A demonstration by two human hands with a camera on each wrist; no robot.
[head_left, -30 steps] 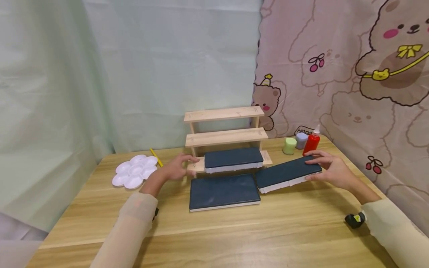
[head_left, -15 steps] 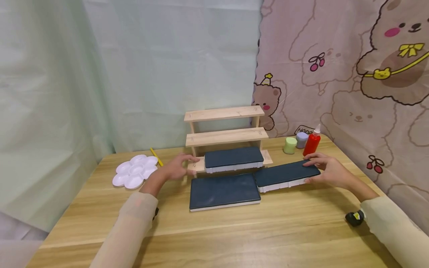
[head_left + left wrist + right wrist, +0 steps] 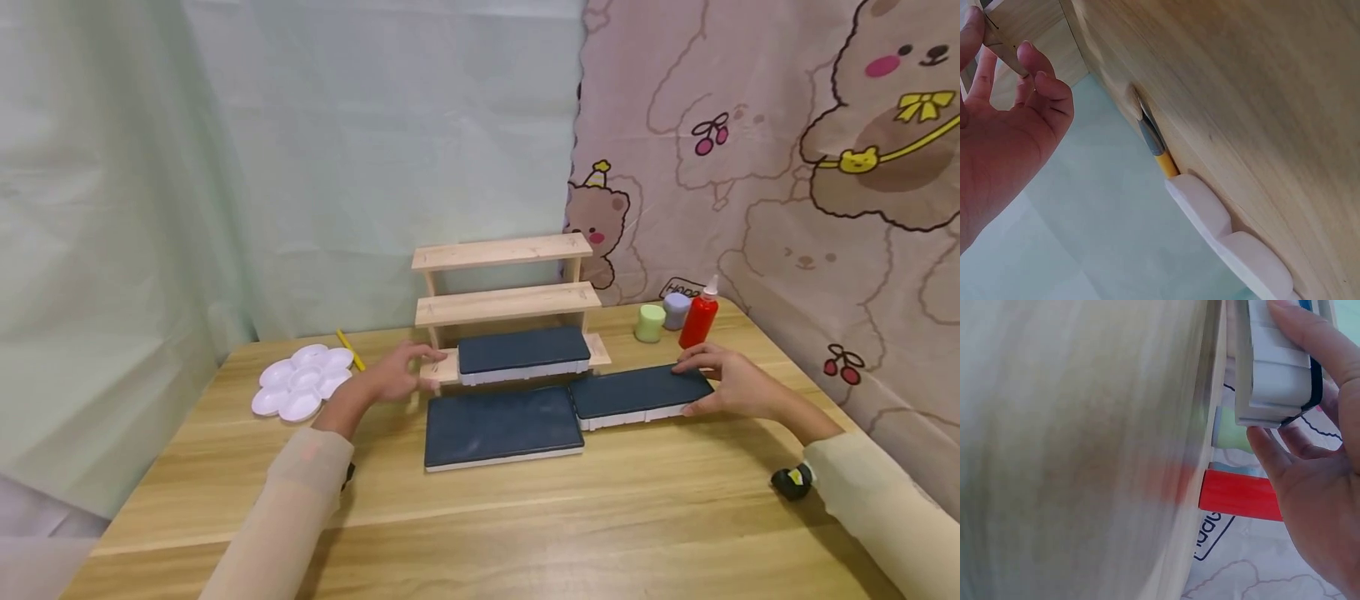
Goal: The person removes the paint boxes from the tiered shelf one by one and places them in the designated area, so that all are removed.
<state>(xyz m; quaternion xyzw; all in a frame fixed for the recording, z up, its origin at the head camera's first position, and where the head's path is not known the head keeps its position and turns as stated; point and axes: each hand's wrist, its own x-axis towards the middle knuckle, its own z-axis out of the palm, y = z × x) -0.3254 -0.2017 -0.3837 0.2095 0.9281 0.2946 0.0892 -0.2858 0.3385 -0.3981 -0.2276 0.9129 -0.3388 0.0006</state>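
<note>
My left hand (image 3: pixel 393 375) grips the left end of the lowest board of a three-tier wooden stand (image 3: pixel 510 304); in the left wrist view thumb and fingers curl round that board end (image 3: pixel 1007 53). On this board lies a white case with a dark blue lid (image 3: pixel 523 350). My right hand (image 3: pixel 738 385) holds the right end of a second such case (image 3: pixel 637 392), thumb on the near side and fingers over the far side. Whether its underside touches the table cannot be told. A wider dark-lidded case (image 3: pixel 502 429) lies flat in front of the stand.
A white flower-shaped palette (image 3: pixel 303 379) lies left, with a yellow-handled paintbrush (image 3: pixel 351 350) behind it. Beyond the right hand stand a green jar (image 3: pixel 649 323), a purple jar (image 3: pixel 677 310) and a red squeeze bottle (image 3: pixel 700 321). Curtains (image 3: pixel 390 125) hang behind the table (image 3: pixel 525 533).
The right end of the case in my right hand has come down, so it lies flatter. My right hand has lowered and shifted slightly left with it. My left hand has stayed on the stand.
</note>
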